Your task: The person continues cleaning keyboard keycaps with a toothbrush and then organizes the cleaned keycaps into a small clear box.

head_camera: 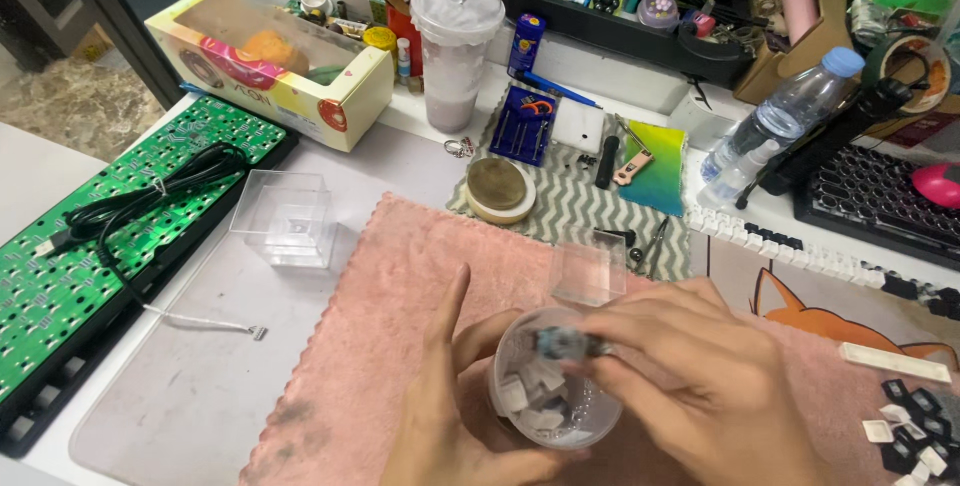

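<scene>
Fig.: head view, near to far. Nearest us, we are cradling a small clear plastic cup w/ our left hand, fingers curled round its wall and underside, thumb raised free. The cup is sitting low over the pink cloth, holding a heap of pale keycaps. Our right hand is coming in over the rim, fingertips pinched shut on a small dark part (blurred; prob. a key switch, we cannot tell for sure).

Handling, as we judge it: the cup is looking light, thin-walled and smooth, so likely slippery and easy to squash; we are taking it best round the side wall, low, w/ a gentle wrap. The caps are looking hard, light and loose, apt to spill if the cup is tipping. The dark part is looking stiff and tiny, calling for a fingertip pinch on its sides.

Just beyond the hands, a clear square lid is lying on the cloth. To the left, a clear box and a green circuit board w/ a black cable across it. Farther off, a round tin, a water bottle lying tilted, and a lidded drink cup.
</scene>
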